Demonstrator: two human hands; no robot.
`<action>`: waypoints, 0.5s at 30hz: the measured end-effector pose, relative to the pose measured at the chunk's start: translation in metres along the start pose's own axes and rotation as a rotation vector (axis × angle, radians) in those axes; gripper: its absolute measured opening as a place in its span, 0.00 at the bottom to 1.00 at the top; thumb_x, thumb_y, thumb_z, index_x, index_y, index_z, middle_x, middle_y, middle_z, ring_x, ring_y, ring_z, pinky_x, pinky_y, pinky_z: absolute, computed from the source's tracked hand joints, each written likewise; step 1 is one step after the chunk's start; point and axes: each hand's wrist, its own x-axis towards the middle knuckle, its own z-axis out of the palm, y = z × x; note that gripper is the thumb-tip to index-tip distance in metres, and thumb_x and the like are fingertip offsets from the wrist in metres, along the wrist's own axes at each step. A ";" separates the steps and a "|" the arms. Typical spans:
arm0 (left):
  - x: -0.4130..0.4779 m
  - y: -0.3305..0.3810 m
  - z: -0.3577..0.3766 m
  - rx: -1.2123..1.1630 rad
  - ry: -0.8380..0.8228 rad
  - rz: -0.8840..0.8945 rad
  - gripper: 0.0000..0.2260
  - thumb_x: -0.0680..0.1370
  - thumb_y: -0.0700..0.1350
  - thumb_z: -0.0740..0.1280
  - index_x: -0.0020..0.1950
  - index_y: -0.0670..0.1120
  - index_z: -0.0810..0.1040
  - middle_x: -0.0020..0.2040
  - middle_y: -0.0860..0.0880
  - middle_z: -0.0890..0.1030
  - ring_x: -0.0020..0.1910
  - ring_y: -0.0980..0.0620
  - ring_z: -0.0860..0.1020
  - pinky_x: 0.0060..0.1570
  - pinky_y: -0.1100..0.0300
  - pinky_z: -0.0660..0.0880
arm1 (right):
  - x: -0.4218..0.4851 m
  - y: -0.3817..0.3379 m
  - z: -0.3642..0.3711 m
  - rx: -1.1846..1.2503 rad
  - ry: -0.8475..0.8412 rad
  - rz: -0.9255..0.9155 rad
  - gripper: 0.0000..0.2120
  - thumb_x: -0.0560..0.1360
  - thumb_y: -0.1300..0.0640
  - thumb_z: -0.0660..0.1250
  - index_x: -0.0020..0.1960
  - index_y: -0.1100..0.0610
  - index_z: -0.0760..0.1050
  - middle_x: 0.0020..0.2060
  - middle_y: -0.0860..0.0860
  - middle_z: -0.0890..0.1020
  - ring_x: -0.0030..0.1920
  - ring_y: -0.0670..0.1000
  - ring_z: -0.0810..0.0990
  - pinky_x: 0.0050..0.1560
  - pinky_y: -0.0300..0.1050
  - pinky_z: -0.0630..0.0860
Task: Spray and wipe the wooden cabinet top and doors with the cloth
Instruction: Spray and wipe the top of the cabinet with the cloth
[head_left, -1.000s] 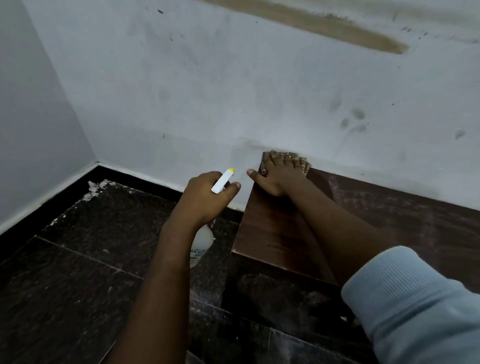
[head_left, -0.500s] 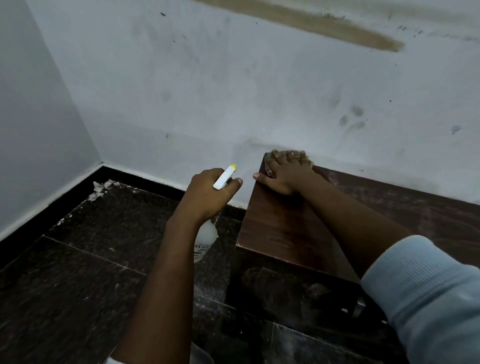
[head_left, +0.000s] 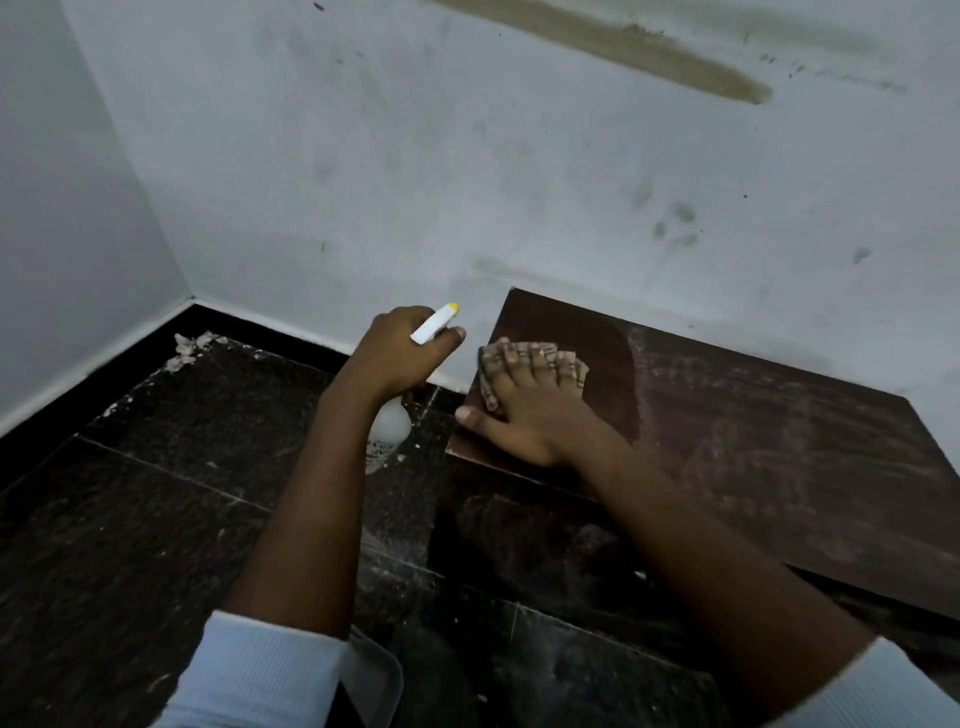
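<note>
My right hand (head_left: 524, 410) has pulled back from the far left corner of the cabinet top (head_left: 779, 447) over the last second: it was up against the wall (head_left: 467, 156) a moment ago and now sits nearer the left edge, about halfway toward me, fingers spread flat and pressing the cloth (head_left: 566, 364) onto the wood, thumb out over the side. So that hand is open and bearing down, not pinching; the cloth is trapped under the palm and fingers with only its striped rim showing past the fingertips. The stroke has left a clear sign: a darker, cleaner patch with a curved border runs from the back corner to where the cloth now lies, while the rest of the top to the right is hazy with pale dust and smear marks. My left hand (head_left: 402, 353) has barely shifted; it is closed around the neck of the spray bottle (head_left: 389, 431), which hangs off the cabinet's left side over the floor (head_left: 156, 519), nozzle tip pointing up toward the wall, not at the wood. I read this as the first corner done and the bulk of the top yet to wipe, with the doors untouched and mostly out of view below the front edge. Next I would carry the strokes rightward into the dusty area, and probably bring the bottle over to wet that stretch first, since I cannot tell whether it has been sprayed.
</note>
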 end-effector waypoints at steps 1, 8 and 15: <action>-0.001 0.002 -0.001 -0.002 0.003 0.006 0.23 0.80 0.56 0.70 0.42 0.36 0.73 0.37 0.34 0.78 0.36 0.35 0.81 0.44 0.39 0.80 | -0.015 -0.004 0.002 0.003 0.002 -0.029 0.44 0.76 0.24 0.44 0.83 0.46 0.36 0.82 0.50 0.37 0.81 0.60 0.35 0.77 0.63 0.31; -0.012 0.041 -0.006 0.080 -0.087 0.084 0.20 0.82 0.54 0.72 0.43 0.37 0.75 0.33 0.41 0.77 0.31 0.39 0.81 0.34 0.51 0.76 | -0.100 0.000 0.038 -0.146 0.139 -0.203 0.38 0.81 0.40 0.54 0.83 0.48 0.39 0.83 0.52 0.41 0.82 0.62 0.41 0.75 0.61 0.31; -0.074 0.082 0.016 0.034 -0.147 0.099 0.18 0.81 0.57 0.73 0.41 0.44 0.79 0.33 0.46 0.81 0.33 0.45 0.82 0.38 0.49 0.77 | -0.163 0.026 0.036 0.517 0.228 -0.066 0.23 0.86 0.58 0.56 0.80 0.47 0.62 0.80 0.46 0.64 0.81 0.49 0.57 0.81 0.49 0.51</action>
